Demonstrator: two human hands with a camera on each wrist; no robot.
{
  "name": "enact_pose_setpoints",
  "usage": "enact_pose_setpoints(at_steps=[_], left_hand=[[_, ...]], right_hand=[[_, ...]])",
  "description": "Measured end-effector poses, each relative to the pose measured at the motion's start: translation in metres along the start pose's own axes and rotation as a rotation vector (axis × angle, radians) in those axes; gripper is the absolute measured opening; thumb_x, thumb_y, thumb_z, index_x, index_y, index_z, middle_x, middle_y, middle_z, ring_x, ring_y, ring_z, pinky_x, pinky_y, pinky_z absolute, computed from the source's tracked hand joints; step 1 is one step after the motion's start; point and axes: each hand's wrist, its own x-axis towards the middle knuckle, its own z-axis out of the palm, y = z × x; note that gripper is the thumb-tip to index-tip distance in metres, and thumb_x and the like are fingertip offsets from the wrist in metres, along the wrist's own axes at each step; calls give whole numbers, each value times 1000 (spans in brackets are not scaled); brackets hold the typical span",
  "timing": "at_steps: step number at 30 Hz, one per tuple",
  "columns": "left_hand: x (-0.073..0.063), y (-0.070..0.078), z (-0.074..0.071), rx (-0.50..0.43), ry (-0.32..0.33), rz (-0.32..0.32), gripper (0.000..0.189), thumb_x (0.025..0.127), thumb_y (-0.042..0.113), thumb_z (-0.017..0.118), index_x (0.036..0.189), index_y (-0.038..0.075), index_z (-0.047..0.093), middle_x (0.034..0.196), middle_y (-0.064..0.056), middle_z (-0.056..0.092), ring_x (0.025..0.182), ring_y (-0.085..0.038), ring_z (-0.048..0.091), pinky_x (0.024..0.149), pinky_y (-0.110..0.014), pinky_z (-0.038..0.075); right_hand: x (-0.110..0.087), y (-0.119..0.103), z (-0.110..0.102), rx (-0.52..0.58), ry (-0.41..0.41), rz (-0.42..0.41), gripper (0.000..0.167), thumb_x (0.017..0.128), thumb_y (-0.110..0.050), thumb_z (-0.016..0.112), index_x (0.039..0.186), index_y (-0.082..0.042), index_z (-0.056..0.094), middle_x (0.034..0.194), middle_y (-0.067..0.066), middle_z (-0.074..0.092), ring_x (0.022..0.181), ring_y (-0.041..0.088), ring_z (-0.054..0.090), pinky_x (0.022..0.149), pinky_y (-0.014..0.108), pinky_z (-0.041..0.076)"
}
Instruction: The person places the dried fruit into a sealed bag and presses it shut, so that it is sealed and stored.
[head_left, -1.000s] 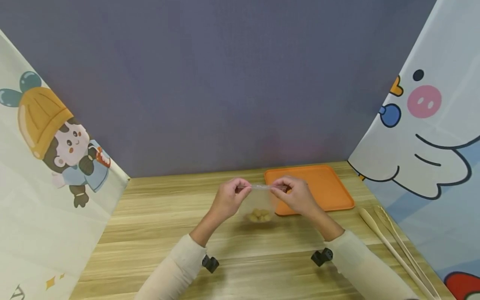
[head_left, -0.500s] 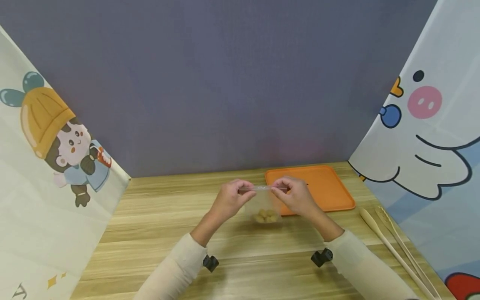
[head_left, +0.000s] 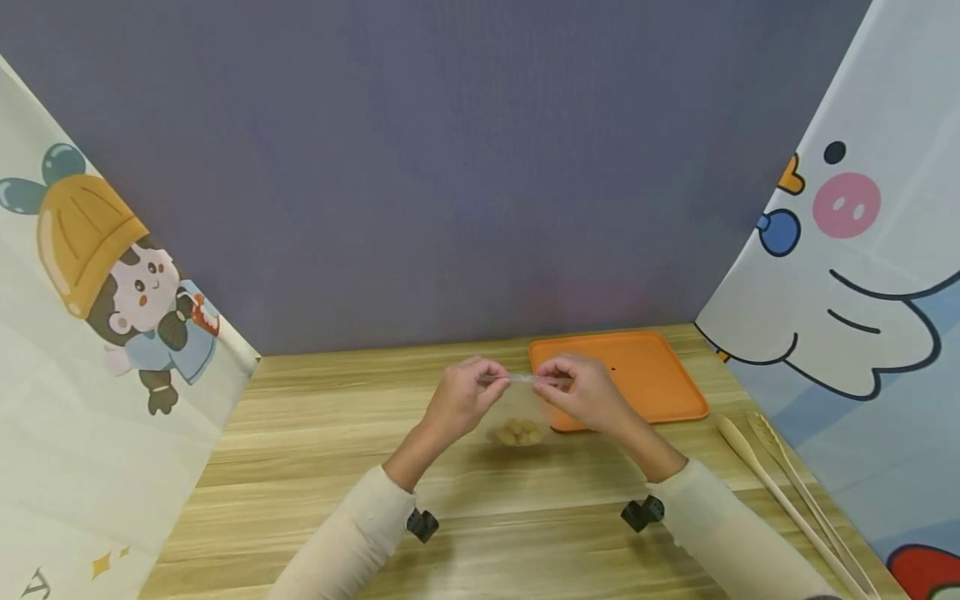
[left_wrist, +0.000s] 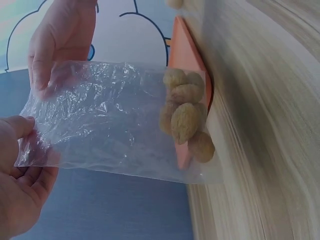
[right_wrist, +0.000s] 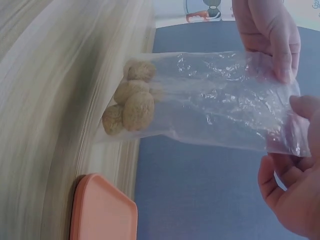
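Observation:
A clear plastic bag (left_wrist: 115,130) hangs by its top edge between my two hands. Several brown, wrinkled walnuts (right_wrist: 138,111) lie gathered at its bottom, close over the wooden table. My left hand (head_left: 461,396) pinches the left end of the bag's mouth between thumb and fingers. At the opposite end, my right hand (head_left: 588,392) pinches the same edge. Both wrist views show the thumbs on the near face of the film, with other fingers partly seen through it or behind it.
An orange tray (head_left: 648,379) lies behind and to the right of the bag, partly covered by my right hand. Wooden tongs (head_left: 810,508) and a long wooden spoon (head_left: 772,483) lie along the table's right side. A grey-blue panel (head_left: 450,208) stands at the back.
The bag with the walnuts swings right and then back left below my hands. My right hand has shifted slightly left, nearer my left hand, and both keep their grip on the top edge.

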Motion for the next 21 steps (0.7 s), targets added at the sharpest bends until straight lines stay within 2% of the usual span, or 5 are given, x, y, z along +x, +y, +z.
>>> enact_pose_setpoints(at_steps=[4,10,17,21], left_hand=[[0,-1,0,12,-27,13,6,93,11,74,93,5,73,92,-7,75,81,-20,75,73,-22,61],[0,0,0,37,-64,39,9,92,13,76,95,5,74,94,-7,75,84,-19,75,74,-23,61],[3,2,6,88,-34,120,10,89,13,78,94,5,76,90,-6,75,78,-17,72,69,-27,61],[3,3,8,92,-6,137,6,89,12,78,91,6,77,87,-5,75,74,-16,71,65,-28,61]], right_hand=[[1,-1,3,-21,-11,-24,7,90,-12,78,92,-7,74,87,3,71,79,13,71,68,22,61],[0,3,5,-51,21,-34,5,88,-9,79,89,-10,75,84,1,70,76,11,69,67,24,61],[1,3,7,-58,35,-52,5,87,-9,79,89,-10,75,84,1,71,75,12,70,65,23,60],[1,1,8,-48,25,-27,6,87,-10,80,91,-10,76,86,1,72,76,12,70,64,22,59]])
